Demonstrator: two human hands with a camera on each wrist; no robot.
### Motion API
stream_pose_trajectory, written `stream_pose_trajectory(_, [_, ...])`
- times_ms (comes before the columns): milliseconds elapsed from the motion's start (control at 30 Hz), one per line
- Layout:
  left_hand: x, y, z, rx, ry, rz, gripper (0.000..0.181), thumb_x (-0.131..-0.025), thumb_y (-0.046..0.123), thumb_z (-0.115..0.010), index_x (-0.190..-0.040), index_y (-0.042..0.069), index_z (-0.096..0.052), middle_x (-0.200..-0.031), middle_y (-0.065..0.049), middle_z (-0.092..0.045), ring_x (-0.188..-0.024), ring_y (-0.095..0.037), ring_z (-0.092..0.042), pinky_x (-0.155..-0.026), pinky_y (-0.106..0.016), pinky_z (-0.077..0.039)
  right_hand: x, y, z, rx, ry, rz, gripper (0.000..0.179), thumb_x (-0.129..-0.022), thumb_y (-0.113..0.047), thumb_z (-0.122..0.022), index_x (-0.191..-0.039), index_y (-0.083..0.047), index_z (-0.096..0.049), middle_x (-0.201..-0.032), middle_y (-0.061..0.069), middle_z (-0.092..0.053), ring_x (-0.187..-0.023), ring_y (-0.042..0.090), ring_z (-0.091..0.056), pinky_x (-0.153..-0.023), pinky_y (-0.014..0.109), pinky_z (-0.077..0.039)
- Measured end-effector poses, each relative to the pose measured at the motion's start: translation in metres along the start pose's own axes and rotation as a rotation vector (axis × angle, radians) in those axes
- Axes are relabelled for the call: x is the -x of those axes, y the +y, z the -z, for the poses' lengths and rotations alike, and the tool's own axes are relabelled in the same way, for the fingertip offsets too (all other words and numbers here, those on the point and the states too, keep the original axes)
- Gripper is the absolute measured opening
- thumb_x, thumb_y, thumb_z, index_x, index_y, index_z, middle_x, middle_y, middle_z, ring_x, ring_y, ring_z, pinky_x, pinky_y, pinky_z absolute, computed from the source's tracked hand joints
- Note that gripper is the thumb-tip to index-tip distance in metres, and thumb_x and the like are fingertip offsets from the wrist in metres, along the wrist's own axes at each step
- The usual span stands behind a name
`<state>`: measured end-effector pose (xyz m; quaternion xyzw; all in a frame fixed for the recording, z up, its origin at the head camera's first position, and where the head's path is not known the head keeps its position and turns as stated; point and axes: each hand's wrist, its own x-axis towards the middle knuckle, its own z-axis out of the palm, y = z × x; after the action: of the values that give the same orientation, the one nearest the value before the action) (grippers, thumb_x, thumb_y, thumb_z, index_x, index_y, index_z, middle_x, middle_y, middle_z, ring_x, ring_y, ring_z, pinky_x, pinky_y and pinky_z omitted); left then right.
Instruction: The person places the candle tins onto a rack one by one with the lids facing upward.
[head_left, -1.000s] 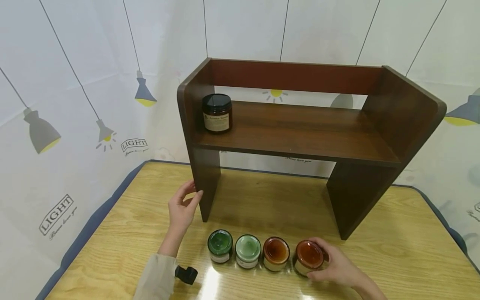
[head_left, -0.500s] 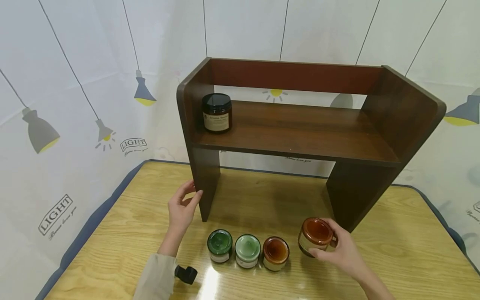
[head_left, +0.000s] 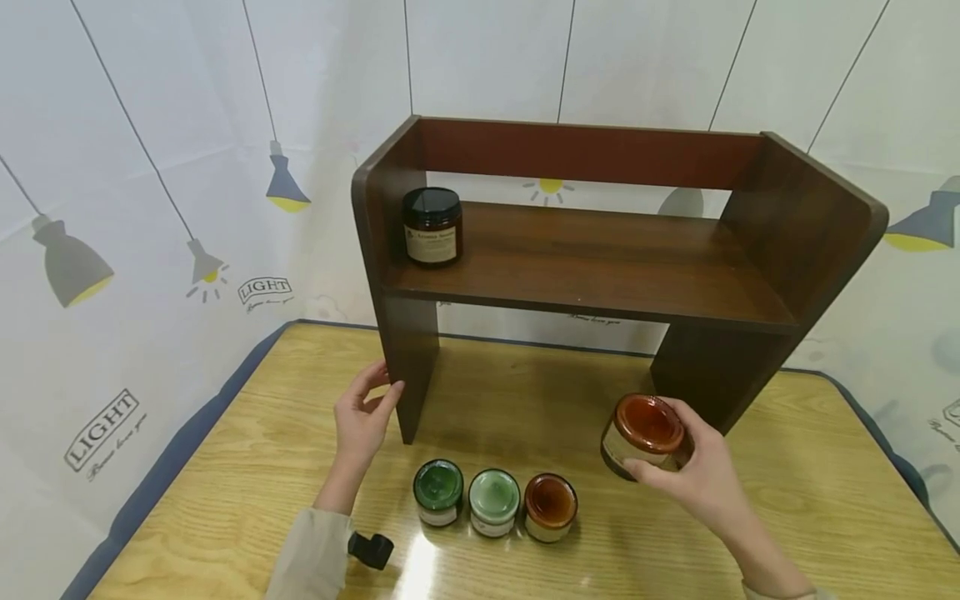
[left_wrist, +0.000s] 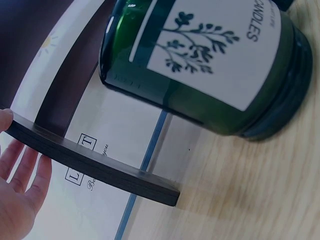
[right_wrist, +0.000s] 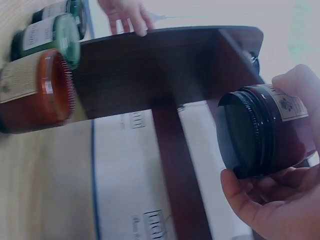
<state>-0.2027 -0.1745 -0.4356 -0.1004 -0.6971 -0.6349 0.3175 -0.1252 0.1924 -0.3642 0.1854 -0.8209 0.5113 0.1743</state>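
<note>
Head view: the right hand [head_left: 701, 471] is closed around the red jar [head_left: 647, 429], thumb on one side and fingers on the other. I read the red jar as inverted, its glass base uppermost and its dark lid below. It is held clear of the table [head_left: 285, 475], near the lower right side panel of the shelf unit [head_left: 600, 267].

The left hand [head_left: 363, 417] grips the front edge of the left side panel, thumb at the edge and fingers on the outer side. My left wrist view confirms this contact. A black bracket [head_left: 371, 550] sits beside the sleeve [head_left: 311, 554] of that arm.

Three jars stand inverted in a row before the shelf opening. From left to right, I list the dark green jar [head_left: 438, 492], the light green jar [head_left: 494, 502] and the amber jar [head_left: 551, 507], each just beside the next. On the upper board, next to the left panel, the black-lidded jar [head_left: 432, 237] stands upright with a cream label.

My right wrist view is blurred and washed out; the pale label on the red jar appears to carry a small print, but I cannot read its text.
</note>
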Motion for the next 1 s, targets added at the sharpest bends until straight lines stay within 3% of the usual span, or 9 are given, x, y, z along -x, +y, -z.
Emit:
stream_pose_trajectory(233, [0.0, 0.0, 0.001, -0.011, 0.002, 0.028, 0.031, -0.083, -0.005, -0.066, -0.114, -0.008, -0.061, -0.099, 0.015, -0.062, -0.091, -0.001, -0.057, -0.069, -0.017, -0.053, -0.016, -0.029, 0.007, 0.022, 0.011, 0.035, 0.058, -0.062, 0.012, -0.078, -0.115, 0.003, -0.056, -0.099, -0.015, -0.06, -0.081, 0.001, -0.061, -0.063, 0.013, -0.049])
stream_pose_trajectory(500, [0.0, -0.001, 0.0, -0.016, 0.006, 0.038, 0.032, -0.082, -0.007, -0.066, -0.114, -0.008, -0.061, -0.099, 0.014, -0.061, -0.09, -0.001, -0.057, -0.068, -0.017, -0.052, -0.033, -0.054, 0.011, 0.001, 0.024, 0.024, 0.057, -0.065, 0.012, -0.076, -0.117, 0.005, -0.054, -0.101, -0.012, -0.061, -0.086, 0.002, -0.061, -0.072, 0.012, -0.049])
stream_pose_trajectory(733, [0.001, 0.029, -0.002, -0.012, -0.002, 0.007, 0.03, -0.081, -0.015, -0.062, -0.111, -0.017, -0.058, -0.097, 0.018, -0.06, -0.089, 0.003, -0.056, -0.068, -0.012, -0.05, -0.046, -0.075, 0.01, -0.035, 0.01, 0.032, 0.057, -0.068, 0.011, -0.074, -0.12, 0.003, -0.052, -0.105, -0.006, -0.06, -0.09, 0.005, -0.061, -0.075, 0.013, -0.05])
stream_pose_trajectory(833, [0.001, 0.029, -0.002, -0.014, -0.001, 0.013, 0.03, -0.082, -0.014, -0.062, -0.111, -0.016, -0.058, -0.098, 0.008, -0.063, -0.088, 0.003, -0.056, -0.068, -0.012, -0.05, -0.05, -0.082, 0.008, -0.043, 0.013, 0.034, 0.056, -0.069, 0.01, -0.075, -0.12, 0.0, -0.053, -0.105, -0.005, -0.061, -0.09, 0.007, -0.061, -0.074, 0.013, -0.05])
stream_pose_trajectory(933, [0.0, 0.019, -0.002, -0.023, 0.001, 0.039, 0.03, -0.082, -0.013, -0.063, -0.112, -0.014, -0.059, -0.1, -0.011, -0.064, -0.089, 0.003, -0.056, -0.069, -0.013, -0.051, -0.055, -0.088, 0.007, -0.032, 0.02, 0.024, 0.055, -0.07, 0.007, -0.075, -0.12, -0.001, -0.054, -0.105, -0.004, -0.061, -0.088, 0.007, -0.06, -0.072, 0.013, -0.05])
stream_pose_trajectory(1000, [0.0, 0.012, -0.001, -0.034, 0.002, 0.05, 0.031, -0.083, -0.012, -0.063, -0.113, -0.012, -0.059, -0.102, -0.016, -0.064, -0.089, 0.003, -0.055, -0.069, -0.014, -0.051, -0.057, -0.091, 0.007, -0.013, 0.027, 0.017, 0.054, -0.071, 0.005, -0.076, -0.12, -0.002, -0.054, -0.104, -0.005, -0.06, -0.086, 0.007, -0.06, -0.069, 0.013, -0.049])
